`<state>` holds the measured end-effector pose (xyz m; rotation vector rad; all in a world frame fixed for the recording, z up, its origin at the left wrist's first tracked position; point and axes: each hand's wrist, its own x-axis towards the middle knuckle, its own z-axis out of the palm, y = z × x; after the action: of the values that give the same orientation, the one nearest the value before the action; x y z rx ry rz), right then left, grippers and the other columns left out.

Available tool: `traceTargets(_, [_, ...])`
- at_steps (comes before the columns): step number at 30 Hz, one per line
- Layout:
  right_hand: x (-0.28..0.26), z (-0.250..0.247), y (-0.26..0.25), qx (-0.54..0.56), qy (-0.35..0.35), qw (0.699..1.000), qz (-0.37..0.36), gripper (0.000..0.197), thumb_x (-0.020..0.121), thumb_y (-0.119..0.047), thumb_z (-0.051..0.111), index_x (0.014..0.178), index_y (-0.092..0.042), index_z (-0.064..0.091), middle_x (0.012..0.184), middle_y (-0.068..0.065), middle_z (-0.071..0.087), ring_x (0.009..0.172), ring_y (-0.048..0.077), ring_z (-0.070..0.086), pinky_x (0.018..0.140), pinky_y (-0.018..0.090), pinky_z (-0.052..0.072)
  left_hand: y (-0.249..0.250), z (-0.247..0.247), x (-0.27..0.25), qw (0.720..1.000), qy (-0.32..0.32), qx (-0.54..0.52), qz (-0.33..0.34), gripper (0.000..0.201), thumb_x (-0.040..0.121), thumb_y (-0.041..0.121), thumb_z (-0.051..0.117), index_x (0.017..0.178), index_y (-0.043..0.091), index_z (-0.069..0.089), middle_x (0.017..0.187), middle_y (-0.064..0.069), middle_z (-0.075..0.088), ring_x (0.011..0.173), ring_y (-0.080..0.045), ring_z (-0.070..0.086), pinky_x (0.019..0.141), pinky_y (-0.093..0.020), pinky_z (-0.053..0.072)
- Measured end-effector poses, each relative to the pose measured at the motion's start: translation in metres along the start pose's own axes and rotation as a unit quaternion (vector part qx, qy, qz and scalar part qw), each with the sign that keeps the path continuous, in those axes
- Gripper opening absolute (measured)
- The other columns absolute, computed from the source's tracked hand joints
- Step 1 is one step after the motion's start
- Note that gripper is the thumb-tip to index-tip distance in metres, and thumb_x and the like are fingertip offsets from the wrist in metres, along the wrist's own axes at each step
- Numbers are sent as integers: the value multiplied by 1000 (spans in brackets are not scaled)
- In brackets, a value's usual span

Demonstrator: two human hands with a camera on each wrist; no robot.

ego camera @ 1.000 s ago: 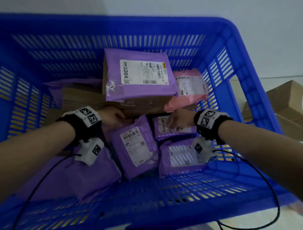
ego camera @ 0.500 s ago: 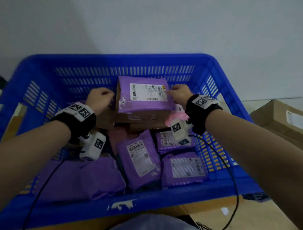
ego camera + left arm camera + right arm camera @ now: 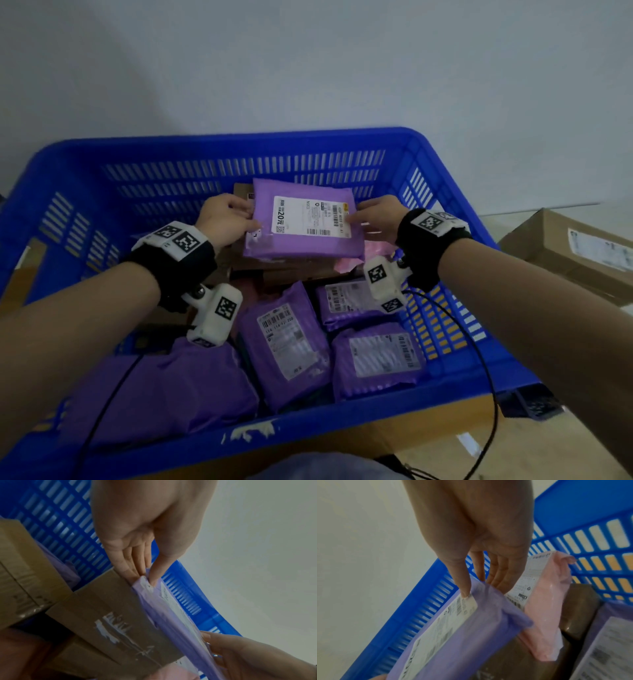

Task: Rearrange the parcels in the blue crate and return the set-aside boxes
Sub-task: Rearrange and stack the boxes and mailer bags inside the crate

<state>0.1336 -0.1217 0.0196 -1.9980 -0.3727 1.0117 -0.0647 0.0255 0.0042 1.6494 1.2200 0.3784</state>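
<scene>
Thumbs on top, fingers beneath: left hand [image 3: 224,219] and right hand [image 3: 378,221] pinching opposite short edges of the purple parcel [image 3: 303,222], held just above a cardboard box [image 3: 109,609] toward the far wall of the blue crate [image 3: 239,150]. Best kept level, both pinches equal, since soft mailer film sags and slips. Pink parcel [image 3: 546,601] lying by the right wall; 3 labelled purple mailers [image 3: 287,342] along the near edge. Set-aside boxes [image 3: 568,253] waiting outside, beyond the right wall.
</scene>
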Motion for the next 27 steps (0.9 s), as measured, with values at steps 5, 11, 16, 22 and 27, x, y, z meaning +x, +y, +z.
traceTargets(5, [-12, -28, 12, -32, 2, 999, 31, 44, 74, -6, 77, 114, 6, 62, 109, 18, 69, 89, 27, 68, 79, 41, 58, 4, 14, -21, 987, -115, -110, -39, 88, 70, -14, 72, 144, 6, 27, 87, -4, 74, 76, -11, 69, 65, -25, 58])
traceTargets(11, [-28, -63, 17, -56, -77, 994, 63, 20, 90, 8, 52, 80, -8, 59, 51, 0, 68, 44, 7, 65, 44, 21, 55, -11, 29, -36, 963, -248, -102, -31, 53, 77, -11, 66, 126, 5, 54, 69, -2, 73, 63, -9, 69, 70, -25, 58])
traceTargets(16, [-37, -82, 7, -227, -92, 969, 20, 24, 83, 1, 66, 102, -12, 62, 84, 6, 64, 62, 16, 65, 52, 21, 57, -21, 32, -45, 953, -290, 35, -76, 30, 81, 13, 70, 109, 13, 59, 101, -11, 65, 72, -16, 62, 62, -24, 57])
traceTargets(22, [-32, -70, 1, -391, -184, 901, 31, 30, 80, -4, 71, 103, -21, 61, 103, 13, 68, 88, 25, 65, 68, 28, 58, -30, 54, -46, 924, -369, 55, -87, 80, 51, 47, 86, 120, 20, 58, 104, 0, 70, 85, -12, 66, 72, -27, 54])
traceTargets(27, [-7, -36, 15, -469, -219, 856, -18, 43, 80, -2, 70, 119, -16, 61, 114, 16, 65, 94, 27, 63, 69, 27, 55, -45, 101, -50, 913, -386, -12, -131, 37, 87, 5, 63, 123, 8, 55, 95, -3, 67, 76, -13, 65, 56, -21, 56])
